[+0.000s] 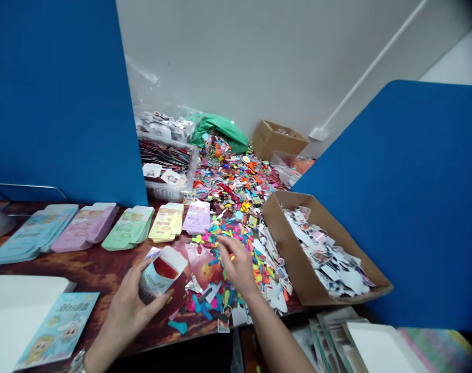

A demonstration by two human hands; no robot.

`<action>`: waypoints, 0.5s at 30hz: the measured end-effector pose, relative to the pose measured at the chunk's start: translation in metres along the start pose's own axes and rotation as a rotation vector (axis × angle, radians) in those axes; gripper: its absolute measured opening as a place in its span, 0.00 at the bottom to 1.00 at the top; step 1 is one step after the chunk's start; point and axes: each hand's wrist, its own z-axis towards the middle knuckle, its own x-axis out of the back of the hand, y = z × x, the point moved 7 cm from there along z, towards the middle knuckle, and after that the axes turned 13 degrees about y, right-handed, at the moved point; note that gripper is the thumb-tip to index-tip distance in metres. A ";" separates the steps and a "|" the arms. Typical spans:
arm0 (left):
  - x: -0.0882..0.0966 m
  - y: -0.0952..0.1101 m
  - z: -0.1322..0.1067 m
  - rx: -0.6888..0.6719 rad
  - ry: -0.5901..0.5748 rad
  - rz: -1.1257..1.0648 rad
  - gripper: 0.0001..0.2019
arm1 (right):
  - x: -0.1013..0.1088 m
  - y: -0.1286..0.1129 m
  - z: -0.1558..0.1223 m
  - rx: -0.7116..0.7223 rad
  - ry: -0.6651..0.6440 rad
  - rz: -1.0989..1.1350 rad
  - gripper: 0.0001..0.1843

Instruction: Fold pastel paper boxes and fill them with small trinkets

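Observation:
My left hand [132,298] is wrapped round a small light-blue printed paper box [160,274], tilted, its top flap raised and its reddish inside showing. To its right my right hand [238,264] hovers over a heap of small bright pieces [220,230] that look like uninflated balloons. Its thumb and forefinger come together in a pinch; anything between them is too small to make out. Below the hands lie scattered blue and green pieces, paper cut-outs and a clear plastic packet [202,264].
Flat folded boxes in blue [37,230], pink [84,228], green [129,228], yellow [167,221] and purple [197,216] line the left. An open carton [286,254] of cut-outs stands right. Trinkets [236,176] and a clear bin [191,176] lie behind. Blue partitions [406,207] flank the table.

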 end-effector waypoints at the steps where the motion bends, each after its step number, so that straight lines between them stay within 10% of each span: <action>1: 0.000 -0.001 0.000 0.016 -0.001 -0.001 0.33 | 0.013 0.025 0.005 -0.062 0.006 -0.131 0.15; 7: -0.007 0.004 0.002 0.014 -0.022 -0.044 0.35 | 0.071 0.140 0.019 -0.355 -0.128 -0.652 0.19; 15: -0.017 0.000 -0.004 -0.001 -0.086 -0.063 0.37 | 0.072 0.139 0.030 -0.323 -0.118 -0.559 0.10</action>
